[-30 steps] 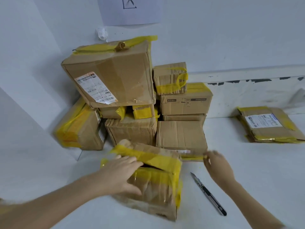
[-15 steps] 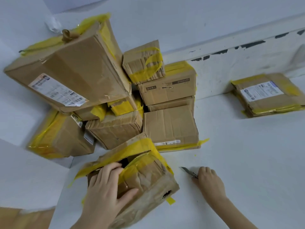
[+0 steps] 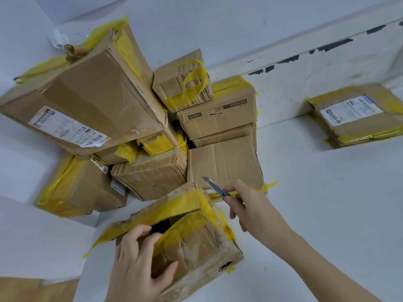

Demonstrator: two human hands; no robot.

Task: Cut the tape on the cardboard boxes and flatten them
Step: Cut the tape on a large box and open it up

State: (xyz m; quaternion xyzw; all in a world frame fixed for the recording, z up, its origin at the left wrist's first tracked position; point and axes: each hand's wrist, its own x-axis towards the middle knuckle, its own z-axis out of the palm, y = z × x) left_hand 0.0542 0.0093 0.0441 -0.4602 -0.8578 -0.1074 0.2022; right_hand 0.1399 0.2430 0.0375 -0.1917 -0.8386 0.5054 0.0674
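A crumpled cardboard box [image 3: 196, 243] wrapped in yellow tape [image 3: 187, 203] sits on the white surface in front of me, its top seam gaping. My left hand [image 3: 137, 264] grips its near top flap, fingers curled into the gap and thumb on the side. My right hand [image 3: 255, 205] holds a utility knife [image 3: 216, 188] above the box's far right corner, blade pointing up and left, clear of the tape.
A heap of taped cardboard boxes [image 3: 218, 118] fills the corner behind, topped by a large labelled box [image 3: 87, 105]. A stack of flattened boxes [image 3: 357, 114] lies at the right against the wall. Bare white surface [image 3: 316, 203] spreads to the right.
My right hand picked the knife up off the surface and raised it over the box. My left hand shifted its grip onto the top flap. The view tilted down and closer.
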